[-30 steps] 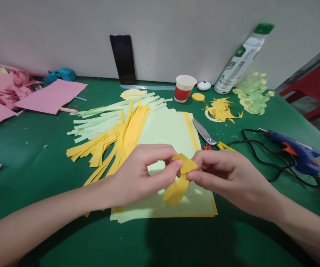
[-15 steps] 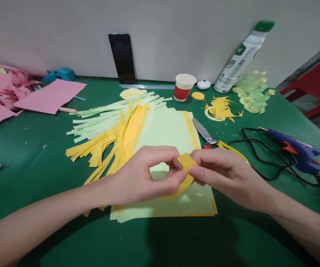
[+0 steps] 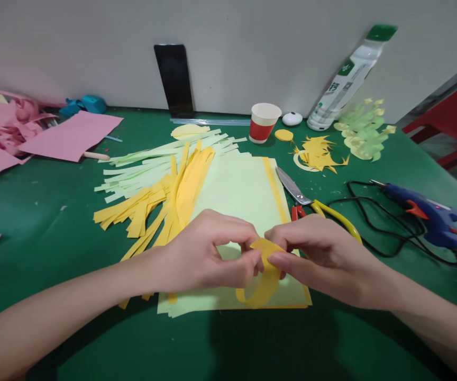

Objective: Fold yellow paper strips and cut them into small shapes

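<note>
A curled yellow paper strip [image 3: 267, 280] is pinched between my two hands, its loop hanging downward. My left hand [image 3: 220, 251] grips one side of the strip with thumb and fingers closed. From the right, my right hand [image 3: 319, 259] pinches the strip's upper part. Beneath both hands lies a stack of pale green paper sheets [image 3: 236, 185] with yellow edges showing. Cut yellow strips [image 3: 184, 190] fan out to the left of the stack, next to pale green strips [image 3: 133, 180]. Scissors [image 3: 300, 197] with yellow and red handles lie just beyond my right hand.
A blue glue gun [image 3: 422, 206] with its black cord lies at right. Along the back stand a red and white paper cup [image 3: 263, 124], a leaning white bottle [image 3: 343, 79] and a black phone [image 3: 174, 79]. Pink paper [image 3: 73, 135] is piled at left; yellow scraps [image 3: 319, 151] lie behind the scissors.
The yellow strip has turned in my fingers, and its loop now hangs lower and more open to view. My right hand has shifted slightly downward.
</note>
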A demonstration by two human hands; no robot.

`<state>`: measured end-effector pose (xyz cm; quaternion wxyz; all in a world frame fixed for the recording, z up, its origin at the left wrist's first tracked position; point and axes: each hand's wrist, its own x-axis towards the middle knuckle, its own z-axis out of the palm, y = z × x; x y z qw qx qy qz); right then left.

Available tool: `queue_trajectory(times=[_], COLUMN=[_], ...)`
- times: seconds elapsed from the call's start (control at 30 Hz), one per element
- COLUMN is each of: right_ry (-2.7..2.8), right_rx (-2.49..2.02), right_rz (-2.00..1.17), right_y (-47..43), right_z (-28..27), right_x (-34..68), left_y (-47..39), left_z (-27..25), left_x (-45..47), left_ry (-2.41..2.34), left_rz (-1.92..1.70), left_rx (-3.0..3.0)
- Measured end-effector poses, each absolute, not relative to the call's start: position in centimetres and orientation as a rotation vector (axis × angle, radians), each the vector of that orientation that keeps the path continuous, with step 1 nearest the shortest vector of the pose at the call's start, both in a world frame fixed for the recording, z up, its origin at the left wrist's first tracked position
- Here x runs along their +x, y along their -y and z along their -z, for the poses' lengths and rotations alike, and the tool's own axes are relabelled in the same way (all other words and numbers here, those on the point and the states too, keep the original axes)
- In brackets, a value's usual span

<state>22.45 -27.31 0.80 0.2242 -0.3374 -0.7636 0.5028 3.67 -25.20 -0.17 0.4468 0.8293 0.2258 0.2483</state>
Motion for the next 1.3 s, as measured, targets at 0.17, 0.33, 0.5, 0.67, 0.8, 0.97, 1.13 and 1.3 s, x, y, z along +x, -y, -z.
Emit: queue_trajectory(times=[0.17,0.33,0.5,0.67,0.8,0.97,1.13,1.3], right_ry=[2.154,2.142,2.183,2.188,2.077,1.871,1.837,1.954], right_rx=[-0.919,-0.892,-0.874,-0.923,-1.027,-1.142,-1.212,-1.201], right_rz=[-1.381,-1.272,-1.216,-1.395,-1.465,-1.480,-1.404,-1.339], right_y=[27.3,27.1,26.9,26.6,26.7,26.9,26.8,26.7], right_z=[-1.1,-1.0,-0.7,-0.7,-0.9,-1.2,-1.3,-1.1], right_x=[22.3,22.3,22.2,22.4,22.7,22.8,22.3,22.1], left_y=[25.2,25.5,25.5,25.2,25.0,24.7,24.6,24.8], left_z=[0.2,0.3,0.1,-0.2,0.0,0.6,1.2,0.9], left_x=[3.7,4.0,4.0,3.7,3.6,4.0,4.2,4.1], left_ry=[-0.447,-0.507,-0.529,-0.538,-0.582,-0.581,-0.602,-0.716], left_rz=[-0.619,-0.669,-0.592,-0.481,-0.578,-0.671,-0.789,-0.831], left_rx=[1.962,2.046,2.032,1.880,1.815,1.794,1.874,1.846])
